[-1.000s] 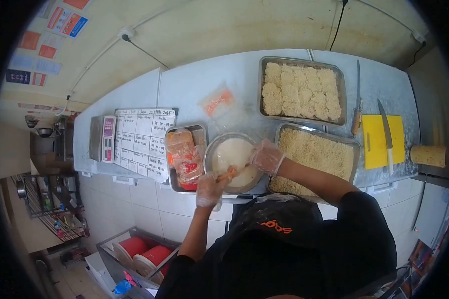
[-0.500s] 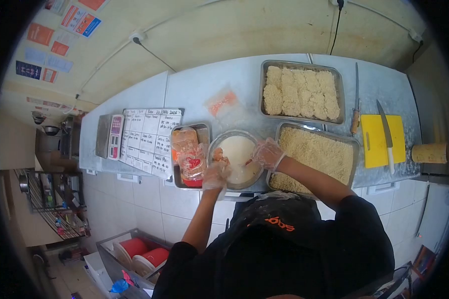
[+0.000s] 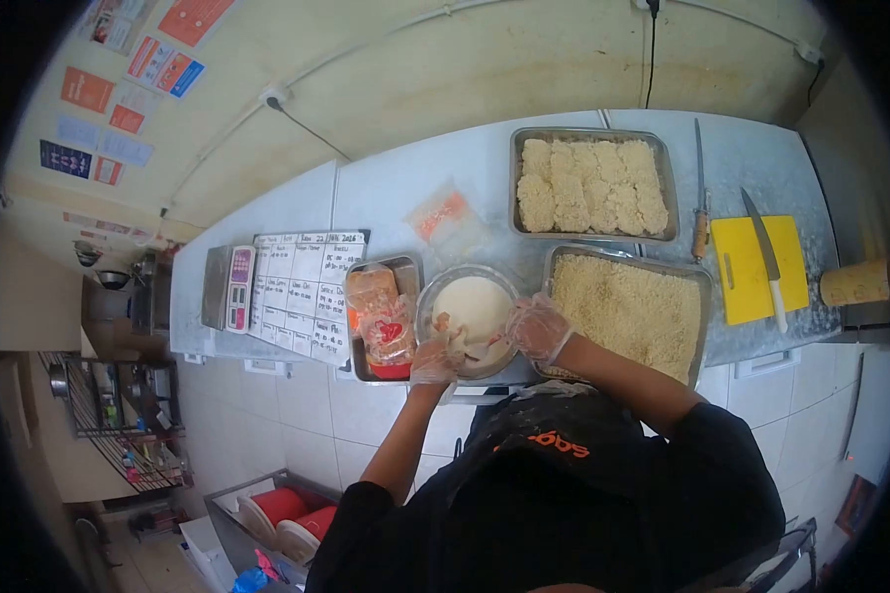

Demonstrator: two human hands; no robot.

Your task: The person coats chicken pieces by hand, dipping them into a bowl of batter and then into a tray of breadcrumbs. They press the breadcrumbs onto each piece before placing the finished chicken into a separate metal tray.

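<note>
A metal bowl (image 3: 429,308) of white batter (image 3: 473,301) stands in front of me. My left hand (image 3: 432,362), in a clear plastic glove, is closed on raw meat (image 3: 444,322) over the bowl's near left side. At the bowl's right rim, my right hand (image 3: 538,330), also gloved, has its fingers curled together. A pinkish, batter-wet strip of meat (image 3: 492,340) shows at its fingertips, partly hidden. Left of the bowl, a metal tray (image 3: 359,366) holds bagged raw meat (image 3: 386,326). On the right lies a tray of breadcrumbs (image 3: 628,306).
Behind the crumbs, a metal tray (image 3: 515,222) holds breaded pieces (image 3: 593,183). A knife (image 3: 764,242) lies on the yellow cutting board (image 3: 742,292), with a sharpening steel (image 3: 701,188) beside it. At left are a scale (image 3: 229,287) and a written whiteboard (image 3: 302,296). A plastic bag (image 3: 445,217) lies behind the bowl.
My left hand has moved slightly right over the bowl, and a pale, batter-coated piece now shows between the hands. My right hand has shifted a little down. The whole view has tilted slightly.
</note>
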